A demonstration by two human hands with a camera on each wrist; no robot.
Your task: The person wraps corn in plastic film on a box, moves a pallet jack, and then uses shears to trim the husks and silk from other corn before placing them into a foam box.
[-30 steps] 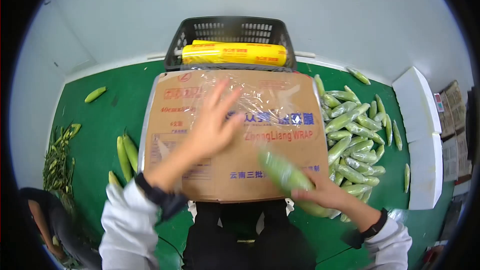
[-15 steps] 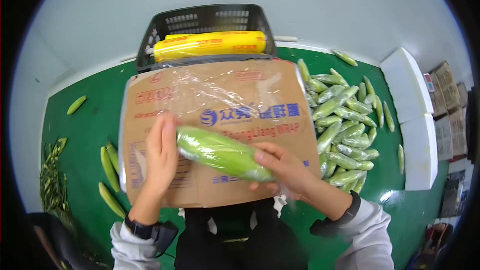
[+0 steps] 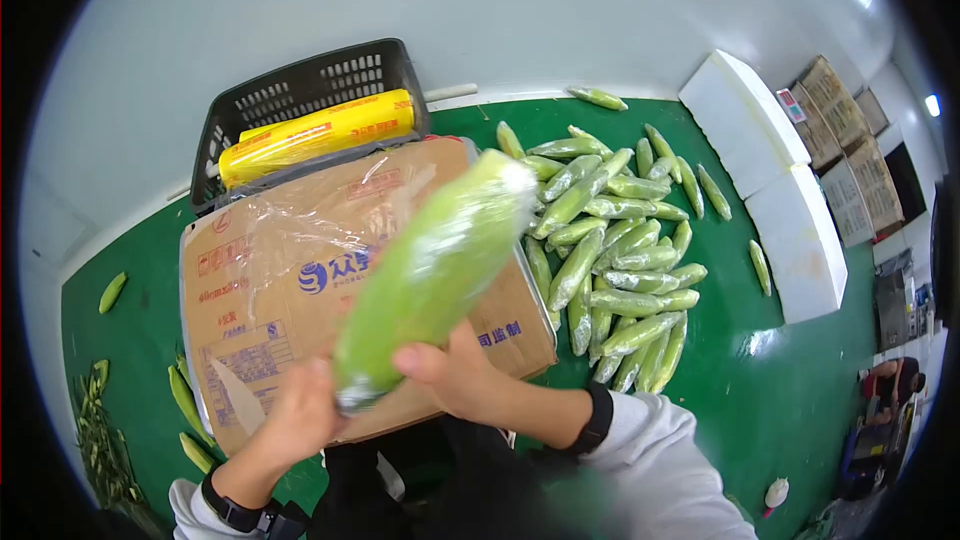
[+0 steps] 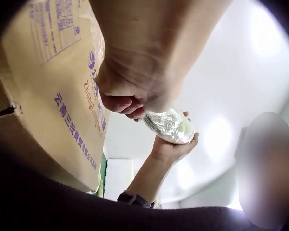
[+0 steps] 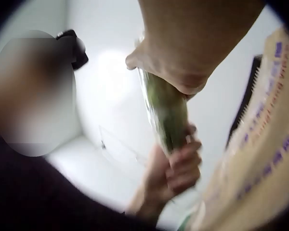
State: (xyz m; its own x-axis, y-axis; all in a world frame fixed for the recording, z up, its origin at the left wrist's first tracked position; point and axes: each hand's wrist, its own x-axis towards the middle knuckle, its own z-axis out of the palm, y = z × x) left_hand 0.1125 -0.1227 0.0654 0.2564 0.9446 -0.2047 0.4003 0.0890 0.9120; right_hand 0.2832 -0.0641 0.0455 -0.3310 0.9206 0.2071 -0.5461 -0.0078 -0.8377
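The wrapped corn cob (image 3: 430, 275) is a long, pale green, tapering shape sheathed in glossy cling film that catches white highlights along its upper end; it is held up in the air, tilted, above the cardboard box (image 3: 250, 280) and close to the head camera. The right hand (image 3: 455, 372) grips it near the lower part with fingers curled round the shaft, and the left hand (image 3: 300, 418) holds the bottom end, fingers closed on the gathered film there. The box is matte brown card printed with blue and red lettering, and a loose sheet of clear film (image 3: 300, 210) lies crinkled over its top. Behind it a black plastic basket (image 3: 300, 90) with a lattice wall carries a yellow roll of wrap (image 3: 320, 135). To the right, on the green table (image 3: 780, 390), lies a heap of wrapped cobs (image 3: 610, 240), shiny and slim, beside white foam blocks (image 3: 770, 180). The left wrist view shows what the head view hides: the film bunched silvery over the cob's butt end (image 4: 169, 126) between both hands. The right wrist view shows the cob's dark green length (image 5: 166, 113), blurred, with the left hand's fingers (image 5: 183, 163) wrapped below.
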